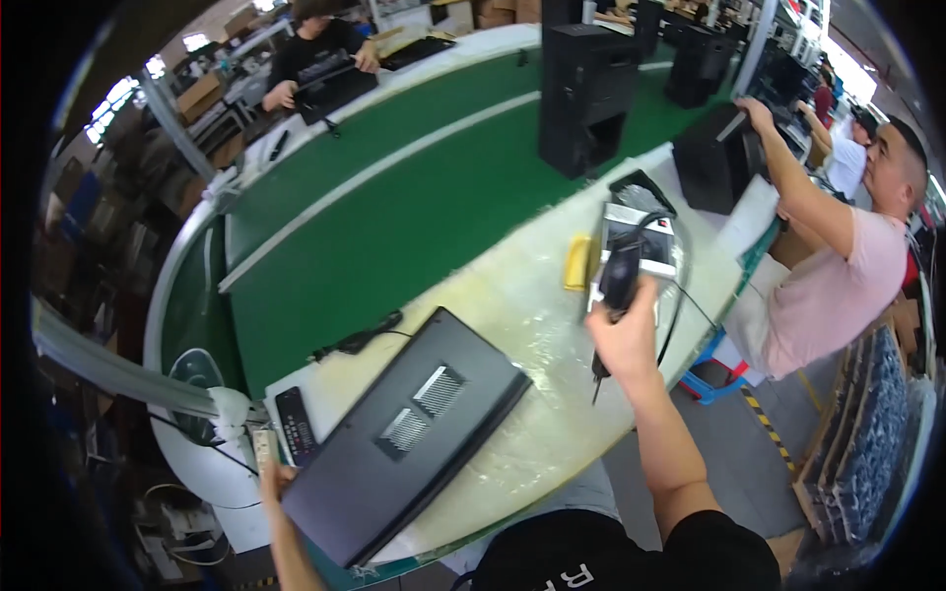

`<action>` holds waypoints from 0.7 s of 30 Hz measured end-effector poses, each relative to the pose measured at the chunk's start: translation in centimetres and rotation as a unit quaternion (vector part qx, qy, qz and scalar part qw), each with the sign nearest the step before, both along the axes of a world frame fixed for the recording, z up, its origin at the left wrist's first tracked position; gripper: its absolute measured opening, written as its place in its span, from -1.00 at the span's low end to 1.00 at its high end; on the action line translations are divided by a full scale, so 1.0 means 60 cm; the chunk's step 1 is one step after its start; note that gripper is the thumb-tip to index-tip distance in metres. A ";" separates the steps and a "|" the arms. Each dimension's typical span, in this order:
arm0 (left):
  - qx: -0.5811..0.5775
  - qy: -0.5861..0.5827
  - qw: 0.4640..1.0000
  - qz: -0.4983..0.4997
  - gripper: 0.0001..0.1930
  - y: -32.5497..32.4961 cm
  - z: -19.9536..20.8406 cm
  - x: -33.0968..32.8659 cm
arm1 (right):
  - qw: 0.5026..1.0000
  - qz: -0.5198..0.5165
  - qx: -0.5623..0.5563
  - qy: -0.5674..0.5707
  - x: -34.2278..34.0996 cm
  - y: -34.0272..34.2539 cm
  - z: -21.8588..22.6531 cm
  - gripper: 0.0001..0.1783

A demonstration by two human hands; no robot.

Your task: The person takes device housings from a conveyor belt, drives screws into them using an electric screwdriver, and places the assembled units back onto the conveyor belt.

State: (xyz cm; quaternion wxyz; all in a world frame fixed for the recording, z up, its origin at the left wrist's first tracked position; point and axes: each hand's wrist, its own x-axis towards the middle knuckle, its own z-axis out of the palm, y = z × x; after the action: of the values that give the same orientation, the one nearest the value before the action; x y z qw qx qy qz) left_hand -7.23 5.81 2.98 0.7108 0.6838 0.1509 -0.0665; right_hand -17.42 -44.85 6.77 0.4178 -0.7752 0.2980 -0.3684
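Note:
A black, flat casing (434,443) with two silver slotted vent patches lies slantwise on the plastic-covered bench. My left hand (275,477) grips its left end, and some fingers are hidden at the edge. Held over the bench, right of the casing and apart from it, is a black electric screwdriver (621,276) with its thin bit pointing down. My right hand (628,333) is wrapped round the screwdriver's body. Behind it sits a white-and-grey box (658,258), probably a power unit, with a black cable nearby.
A yellow object (577,262) lies beside the power unit. Beyond the bench runs a green conveyor (424,256) carrying tall black speaker cabinets (581,108). A remote control (295,424) rests near my left hand. One co-worker (813,236) handles a black cabinet at right; another (320,64) works across the belt.

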 end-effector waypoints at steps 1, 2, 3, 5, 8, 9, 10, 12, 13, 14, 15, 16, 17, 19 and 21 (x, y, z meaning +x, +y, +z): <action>0.166 0.013 0.983 -0.074 -0.49 -0.017 0.065 0.011 | 0.997 -0.020 -0.026 -0.075 -0.015 -0.018 0.005 -0.56; 0.184 -0.026 0.974 -0.132 -0.46 -0.010 0.091 0.027 | 0.990 -0.011 -0.007 -0.138 -0.026 -0.031 0.025 -0.60; 0.236 -0.030 0.948 -0.209 -0.46 -0.029 0.133 0.046 | 0.980 -0.007 0.006 -0.199 -0.039 -0.050 0.045 -0.63; 0.302 -0.108 0.907 -0.273 -0.55 -0.100 0.168 0.069 | 0.953 0.031 -0.008 -0.302 -0.054 -0.079 0.062 -0.66; 0.439 -0.210 0.788 -0.377 -0.56 -0.329 0.198 0.063 | 0.929 0.031 -0.059 -0.364 -0.036 -0.096 0.067 -0.58; 0.461 -0.292 0.730 -0.411 -0.48 -0.370 0.199 0.057 | 0.925 0.042 -0.099 -0.366 -0.045 -0.100 0.076 -0.56; 0.490 -0.349 0.680 -0.418 -0.46 -0.420 0.186 0.052 | 0.929 0.041 -0.099 -0.353 -0.039 -0.106 0.074 -0.56; 0.540 -0.445 0.625 -0.344 -0.51 -0.497 0.156 0.048 | 0.931 0.058 -0.095 -0.349 -0.024 -0.116 0.060 -0.50; 0.541 -0.444 0.623 -0.348 -0.51 -0.514 0.156 0.048 | 0.928 0.068 -0.099 -0.352 -0.016 -0.120 0.056 -0.48; 0.521 -0.467 0.621 -0.353 -0.52 -0.529 0.156 0.048 | 0.922 0.080 -0.124 -0.359 -0.008 -0.126 0.051 -0.44; 0.499 -0.490 0.618 -0.358 -0.53 -0.543 0.157 0.046 | 0.923 0.079 -0.121 -0.357 -0.002 -0.133 0.048 -0.44; 0.499 -0.497 0.616 -0.353 -0.54 -0.557 0.157 0.042 | 0.918 0.099 -0.133 -0.359 0.006 -0.139 0.041 -0.43; 0.501 -0.494 0.616 -0.355 -0.54 -0.569 0.155 0.041 | 0.913 0.120 -0.146 -0.361 0.014 -0.142 0.034 -0.43; 0.486 -0.512 0.610 -0.360 -0.53 -0.583 0.152 0.043 | 0.918 0.127 -0.133 -0.352 0.024 -0.132 0.021 -0.40; 0.485 -0.499 0.619 -0.364 -0.52 -0.591 0.148 0.038 | 0.930 0.099 -0.121 -0.334 0.025 -0.119 0.020 -0.40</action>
State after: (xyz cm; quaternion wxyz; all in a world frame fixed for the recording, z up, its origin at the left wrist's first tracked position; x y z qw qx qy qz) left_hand -4.95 -29.64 11.84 0.1600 0.8561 -0.4778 0.1150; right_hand -15.91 -52.02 7.98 0.4303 -0.6777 0.0161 -0.5960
